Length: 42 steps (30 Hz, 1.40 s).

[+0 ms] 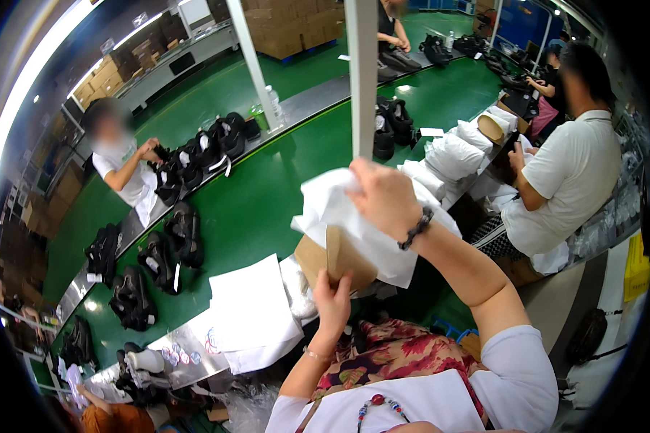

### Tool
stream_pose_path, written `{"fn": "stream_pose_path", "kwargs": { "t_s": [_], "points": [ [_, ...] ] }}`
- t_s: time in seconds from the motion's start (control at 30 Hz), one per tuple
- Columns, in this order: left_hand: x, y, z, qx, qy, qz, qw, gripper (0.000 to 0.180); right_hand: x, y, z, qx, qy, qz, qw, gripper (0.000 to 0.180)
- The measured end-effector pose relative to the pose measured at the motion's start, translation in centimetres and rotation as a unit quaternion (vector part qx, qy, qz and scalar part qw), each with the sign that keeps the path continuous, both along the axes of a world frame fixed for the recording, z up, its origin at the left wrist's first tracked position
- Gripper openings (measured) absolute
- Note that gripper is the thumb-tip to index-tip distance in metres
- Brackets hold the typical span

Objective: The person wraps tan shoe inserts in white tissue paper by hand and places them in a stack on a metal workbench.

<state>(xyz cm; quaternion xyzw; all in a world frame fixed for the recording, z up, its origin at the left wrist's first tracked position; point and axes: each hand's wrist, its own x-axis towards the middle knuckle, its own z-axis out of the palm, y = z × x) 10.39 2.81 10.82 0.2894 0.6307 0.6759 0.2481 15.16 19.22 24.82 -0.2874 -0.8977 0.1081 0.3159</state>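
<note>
Overhead, right grip clutches white tissue paper; left grip pinches brown cardboard insert beneath.

A brown cardboard shoebox tilts on edge, pinched at its lower rim by my left hand. White crumpled tissue paper drapes over it, gripped from above by my right hand.
</note>
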Motion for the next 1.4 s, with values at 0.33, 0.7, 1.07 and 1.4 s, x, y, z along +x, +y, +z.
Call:
{"fn": "stream_pose_path", "kwargs": {
  "t_s": [0.33, 0.7, 1.07, 1.4],
  "points": [
    [-3.2, 3.2, -1.5, 0.212, -0.189, 0.038, 0.958, 0.023, 2.6, -5.7, -6.3, -0.085, -0.185, -0.005, 0.979, 0.049],
    [-4.4, 3.3, -6.4, 0.169, -0.238, 0.000, 0.956, 0.033, 1.7, -3.1, -7.4, -0.093, -0.048, 0.177, 0.979, 0.052],
    [-3.7, 0.5, -4.4, 0.122, -0.422, -0.081, 0.895, 0.027, 0.3, -2.3, -13.8, 0.038, 0.000, 0.063, 0.997, 0.047],
    [-5.2, 0.8, -10.7, 0.099, -0.481, -0.130, 0.861, 0.048, 1.3, -2.5, -12.1, -0.177, -0.134, 0.161, 0.962, 0.071]
  ]
}}
